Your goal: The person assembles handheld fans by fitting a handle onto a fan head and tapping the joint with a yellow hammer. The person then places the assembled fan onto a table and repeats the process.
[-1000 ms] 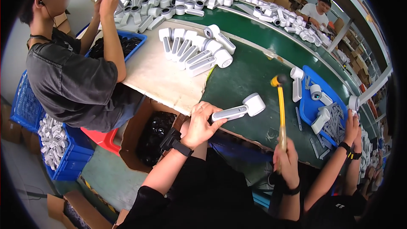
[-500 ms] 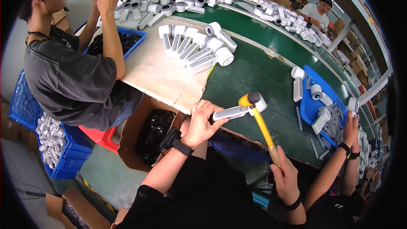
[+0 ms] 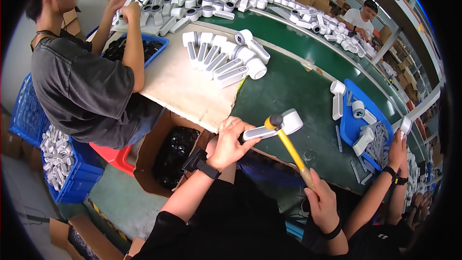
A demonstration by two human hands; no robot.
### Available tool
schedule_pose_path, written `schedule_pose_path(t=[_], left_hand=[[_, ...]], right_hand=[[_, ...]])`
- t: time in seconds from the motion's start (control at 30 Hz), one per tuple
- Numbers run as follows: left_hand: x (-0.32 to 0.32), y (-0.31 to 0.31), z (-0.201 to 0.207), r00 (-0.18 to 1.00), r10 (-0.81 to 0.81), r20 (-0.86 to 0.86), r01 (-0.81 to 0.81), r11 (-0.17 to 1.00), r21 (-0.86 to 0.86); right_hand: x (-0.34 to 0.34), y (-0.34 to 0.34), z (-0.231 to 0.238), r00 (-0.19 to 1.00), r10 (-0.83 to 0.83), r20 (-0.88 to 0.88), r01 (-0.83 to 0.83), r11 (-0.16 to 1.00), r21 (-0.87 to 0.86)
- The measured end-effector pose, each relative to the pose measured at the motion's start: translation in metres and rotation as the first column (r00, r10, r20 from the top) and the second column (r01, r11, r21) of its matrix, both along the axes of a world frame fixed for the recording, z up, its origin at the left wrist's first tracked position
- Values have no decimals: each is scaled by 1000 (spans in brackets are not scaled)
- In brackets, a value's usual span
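Near the table's front edge, my left hand [image 3: 229, 143] is closed around the lower end of a white device [image 3: 292, 122] with a round head and a grey strip along its handle. The device lies slantwise, its head pointing away to the right. My right hand [image 3: 324, 203] grips a hammer [image 3: 292, 152] by the end of its yellow shaft. The hammer's black-and-yellow head is over the device where the handle meets the round head; whether they touch I cannot tell.
Several similar white devices [image 3: 226, 60] lie in a row at the far left of the table. To the right, a blue tray [image 3: 345, 130] holds grey strips and devices. A co-worker [image 3: 84, 82] sits at left, beside a blue bin [image 3: 82, 173]. Another person's hands [image 3: 397, 156] are at right.
The hammer head has shifted a little left along the device, toward its handle. My left hand keeps its hold. The left co-worker's hands have moved apart, with a white device between them.
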State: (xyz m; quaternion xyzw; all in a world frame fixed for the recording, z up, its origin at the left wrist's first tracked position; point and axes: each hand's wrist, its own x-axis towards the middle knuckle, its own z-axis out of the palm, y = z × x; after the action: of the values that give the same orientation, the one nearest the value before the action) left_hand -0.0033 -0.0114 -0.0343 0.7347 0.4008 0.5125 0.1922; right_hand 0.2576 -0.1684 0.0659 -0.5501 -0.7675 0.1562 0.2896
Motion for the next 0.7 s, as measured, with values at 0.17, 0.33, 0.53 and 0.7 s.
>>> schedule_pose_path(t=[0.17,0.33,0.53,0.7], left_hand=[[1,2,0,1000,12,15,-12,1000,-9],[0,2,-5,1000,10,-4,-10,1000,1],[2,5,-13,999,37,21,-38,999,33],[1,9,-11,1000,10,-15,-10,1000,-19]], right_hand=[[-11,6,-3,998,62,7,-62,996,-62],[-17,1,5,998,70,-1,-70,997,12],[-19,3,4,993,91,-76,-85,993,83],[-15,11,-1,984,138,111,-131,989,-67]])
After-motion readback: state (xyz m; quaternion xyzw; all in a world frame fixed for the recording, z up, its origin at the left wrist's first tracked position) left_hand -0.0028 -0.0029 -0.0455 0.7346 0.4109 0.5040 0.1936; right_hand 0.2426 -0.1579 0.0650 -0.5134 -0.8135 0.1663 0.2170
